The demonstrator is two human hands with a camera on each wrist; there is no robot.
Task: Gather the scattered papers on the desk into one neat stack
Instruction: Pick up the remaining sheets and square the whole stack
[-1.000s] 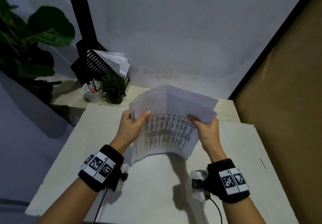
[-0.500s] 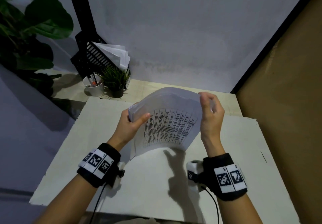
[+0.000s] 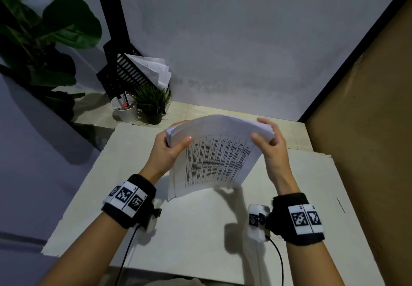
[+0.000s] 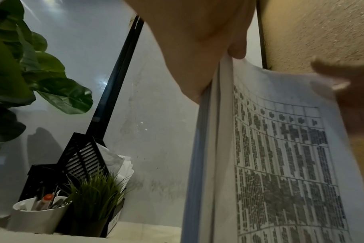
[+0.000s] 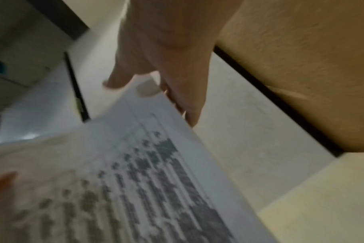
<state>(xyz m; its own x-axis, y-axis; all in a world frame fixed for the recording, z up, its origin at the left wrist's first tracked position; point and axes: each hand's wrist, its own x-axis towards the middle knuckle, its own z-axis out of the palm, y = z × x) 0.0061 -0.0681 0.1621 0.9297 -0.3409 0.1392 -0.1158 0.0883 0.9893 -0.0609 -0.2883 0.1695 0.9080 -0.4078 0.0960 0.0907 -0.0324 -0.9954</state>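
A stack of white papers (image 3: 214,158) with a printed table on its front sheet stands on edge on the white desk (image 3: 200,230), its top bowed away from me. My left hand (image 3: 171,147) grips the stack's upper left corner, thumb on the printed face. My right hand (image 3: 267,138) curls over the upper right corner, thumb in front and fingers over the top edge. The left wrist view shows the stack (image 4: 270,156) edge-on under my left hand (image 4: 218,54). The right wrist view is blurred, with my right hand (image 5: 160,92) on the papers (image 5: 135,172).
A black slatted file rack (image 3: 124,74) holding loose sheets, a white pen cup (image 3: 124,112) and a small potted grass plant (image 3: 151,105) stand at the desk's back left. A large leafy plant (image 3: 44,40) is at far left. A brown wall (image 3: 367,129) bounds the right side.
My right hand moved from the stack's right side up to its top right corner. The sheets, fanned out a second ago, are squared into one stack standing on the desk.
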